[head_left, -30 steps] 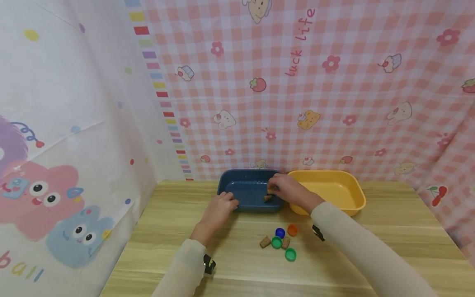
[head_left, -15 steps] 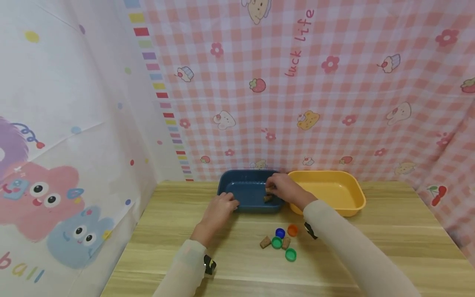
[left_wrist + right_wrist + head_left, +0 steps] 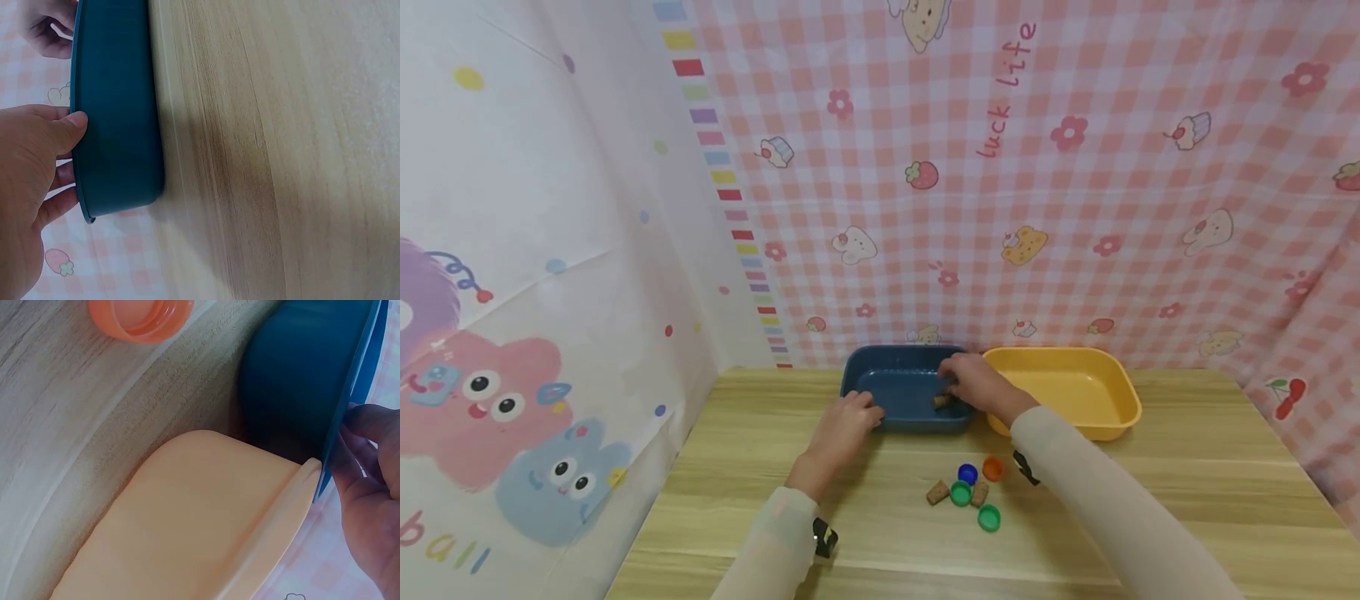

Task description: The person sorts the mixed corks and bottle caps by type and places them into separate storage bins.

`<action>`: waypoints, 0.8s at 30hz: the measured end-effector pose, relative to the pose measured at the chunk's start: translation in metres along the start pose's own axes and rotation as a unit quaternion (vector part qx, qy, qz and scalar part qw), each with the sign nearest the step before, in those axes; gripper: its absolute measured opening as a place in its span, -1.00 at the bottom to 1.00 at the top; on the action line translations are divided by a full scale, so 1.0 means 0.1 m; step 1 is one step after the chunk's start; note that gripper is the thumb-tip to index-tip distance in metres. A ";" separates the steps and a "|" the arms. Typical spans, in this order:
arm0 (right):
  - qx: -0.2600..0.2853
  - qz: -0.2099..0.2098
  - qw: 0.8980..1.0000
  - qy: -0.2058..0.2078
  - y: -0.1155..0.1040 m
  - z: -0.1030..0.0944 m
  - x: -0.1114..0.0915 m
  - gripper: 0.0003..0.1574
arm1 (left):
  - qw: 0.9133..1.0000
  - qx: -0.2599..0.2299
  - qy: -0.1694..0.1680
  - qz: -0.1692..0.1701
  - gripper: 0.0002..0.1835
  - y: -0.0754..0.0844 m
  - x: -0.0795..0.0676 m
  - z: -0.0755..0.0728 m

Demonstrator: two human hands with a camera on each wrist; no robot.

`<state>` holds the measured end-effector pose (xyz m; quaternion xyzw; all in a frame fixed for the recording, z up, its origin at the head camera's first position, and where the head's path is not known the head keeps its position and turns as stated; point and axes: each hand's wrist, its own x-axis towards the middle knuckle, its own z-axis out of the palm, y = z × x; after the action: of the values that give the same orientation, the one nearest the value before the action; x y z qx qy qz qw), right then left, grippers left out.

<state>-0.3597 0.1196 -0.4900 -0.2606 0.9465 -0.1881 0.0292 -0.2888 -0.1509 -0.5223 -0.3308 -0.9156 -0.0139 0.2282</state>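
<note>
Standing on counter (image 3: 1150,500): blue tray (image 3: 895,392), touching yellow tray (image 3: 1075,387); left hand (image 3: 842,425), fingers curled gripping blue tray's near-left rim; right hand (image 3: 977,385) inside it, finger state unclear, at cork (image 3: 942,402)

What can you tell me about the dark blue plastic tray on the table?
The dark blue plastic tray is a shallow rectangular bin with rounded corners, sloped walls and a thin flared rim, smooth and matte. It sits upright on the light wooden table by the back cloth, side by side with the yellow plastic tray on its right. The left hand grips its near left rim, thumb on the outer wall. The right hand reaches over its right rim, beside a small brown cork piece inside.
</note>
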 end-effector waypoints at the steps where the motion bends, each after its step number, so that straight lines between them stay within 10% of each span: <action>1: 0.002 0.001 1.000 -0.002 0.00 0.00 0.00 -0.70 | 1.000 -0.001 0.000 0.000 -0.96 0.00 0.00 0.00; 24: 0.067 -0.042 0.996 0.051 -0.01 -0.22 -0.39 -0.67 | 1.000 0.003 -0.007 -0.004 -0.95 0.00 0.01 0.02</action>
<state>-0.3284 0.1458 -0.4706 -0.2879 0.9202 -0.2651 -0.0093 -0.2903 -0.1505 -0.5239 -0.3264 -0.9187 -0.0101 0.2223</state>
